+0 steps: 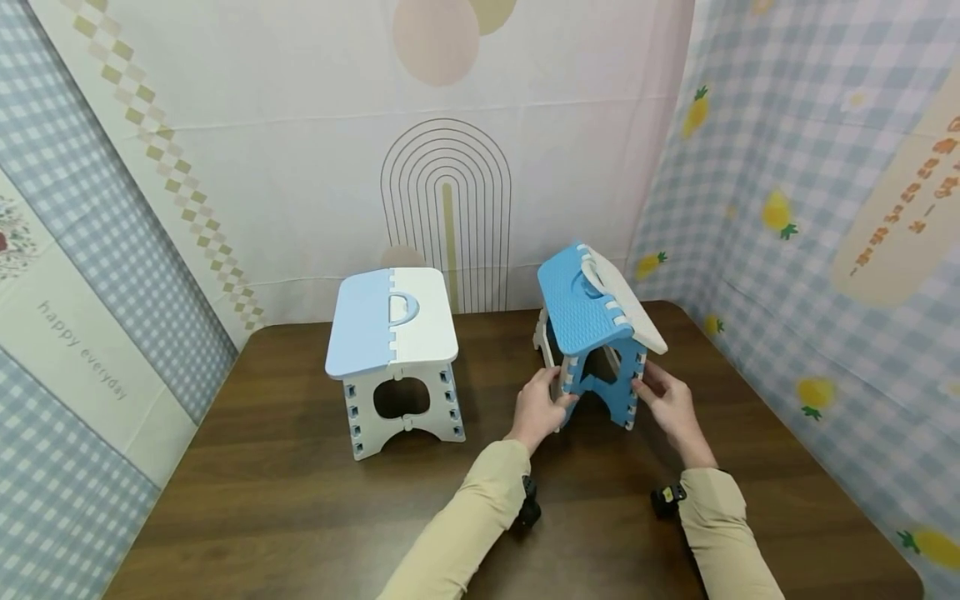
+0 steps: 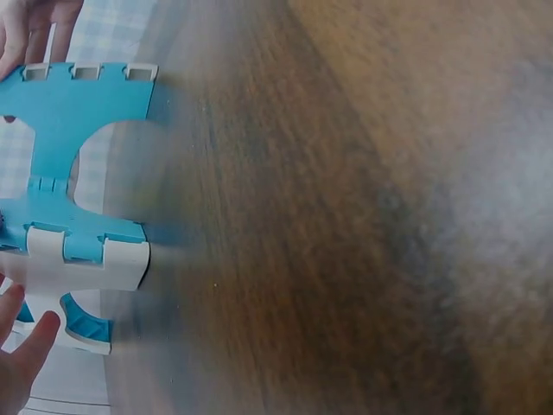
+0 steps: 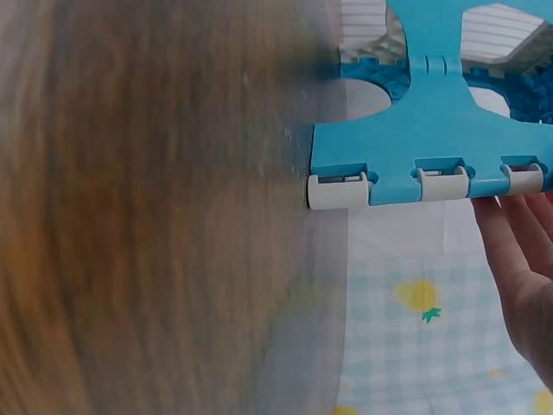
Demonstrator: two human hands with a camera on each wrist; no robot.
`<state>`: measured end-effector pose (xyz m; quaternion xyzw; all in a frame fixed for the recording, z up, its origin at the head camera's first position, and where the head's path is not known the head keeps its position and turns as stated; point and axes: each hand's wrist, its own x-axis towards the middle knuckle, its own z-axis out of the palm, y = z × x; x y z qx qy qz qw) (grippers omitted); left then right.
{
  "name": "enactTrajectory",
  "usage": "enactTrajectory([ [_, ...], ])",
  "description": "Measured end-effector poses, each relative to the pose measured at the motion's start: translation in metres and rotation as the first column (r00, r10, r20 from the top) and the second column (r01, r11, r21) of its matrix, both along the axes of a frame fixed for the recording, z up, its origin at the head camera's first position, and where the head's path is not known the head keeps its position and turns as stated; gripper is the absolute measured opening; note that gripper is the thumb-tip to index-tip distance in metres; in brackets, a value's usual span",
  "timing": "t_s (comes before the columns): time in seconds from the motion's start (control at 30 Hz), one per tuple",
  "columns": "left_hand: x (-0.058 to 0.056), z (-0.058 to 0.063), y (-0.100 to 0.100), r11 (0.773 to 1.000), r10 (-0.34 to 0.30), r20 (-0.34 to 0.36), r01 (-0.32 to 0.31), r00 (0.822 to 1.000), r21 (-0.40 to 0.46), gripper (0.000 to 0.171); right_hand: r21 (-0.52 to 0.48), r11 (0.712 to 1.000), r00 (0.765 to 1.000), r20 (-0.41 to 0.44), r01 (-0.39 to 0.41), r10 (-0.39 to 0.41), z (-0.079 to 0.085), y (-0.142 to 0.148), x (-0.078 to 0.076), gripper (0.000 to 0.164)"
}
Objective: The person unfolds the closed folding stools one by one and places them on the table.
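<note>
A blue and white folding step stool (image 1: pixel 585 308) stands at the right of the table, its seat halves sloping from a raised middle seam. My left hand (image 1: pixel 538 410) grips its near left leg edge, thumb toward the blue end panel. In the left wrist view, fingers (image 2: pixel 34 341) lie along the white side. The right hand (image 1: pixel 671 408) pinches the opposite leg edge, thumb in front and the other fingers partly hidden behind. The right wrist view shows the blue end panel (image 3: pixel 432 130) with its white hinges, the fingers of the right hand (image 3: pixel 523 277) against that edge.
A second folding stool (image 1: pixel 405 367), pale blue and white, stands unfolded with a flat seat to the left on the brown wooden table (image 1: pixel 262 483). Behind hangs a white patterned cloth (image 1: pixel 300 167), and a checked cloth (image 1: pixel 787 275) borders the right side.
</note>
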<state>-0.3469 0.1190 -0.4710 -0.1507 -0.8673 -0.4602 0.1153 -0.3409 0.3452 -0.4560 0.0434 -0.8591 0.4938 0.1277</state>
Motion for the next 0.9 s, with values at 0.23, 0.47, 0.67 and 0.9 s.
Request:
enactTrajectory([
  [0.23, 0.000, 0.001, -0.001, 0.999, -0.028, 0.030, 0.027, 0.999, 0.022, 0.043, 0.002, 1.000, 1.000, 0.001, 0.012, -0.012, 0.001, 0.010, 0.002, 0.054],
  [0.47, -0.001, 0.001, -0.003, 0.997, -0.060, 0.072, 0.055, 0.996, 0.059, 0.044, -0.003, 1.000, 1.000, 0.009, -0.012, 0.012, 0.001, 0.013, 0.002, 0.057],
  [0.67, -0.003, 0.004, -0.009, 0.995, -0.095, 0.103, 0.092, 0.990, 0.033, 0.048, -0.012, 0.998, 0.996, 0.054, -0.067, 0.067, 0.001, 0.016, 0.001, 0.061],
  [0.9, -0.005, -0.002, -0.023, 0.970, -0.243, 0.156, 0.239, 0.957, 0.043, 0.059, -0.076, 0.985, 0.975, 0.148, -0.154, 0.164, 0.012, 0.030, 0.003, 0.068],
])
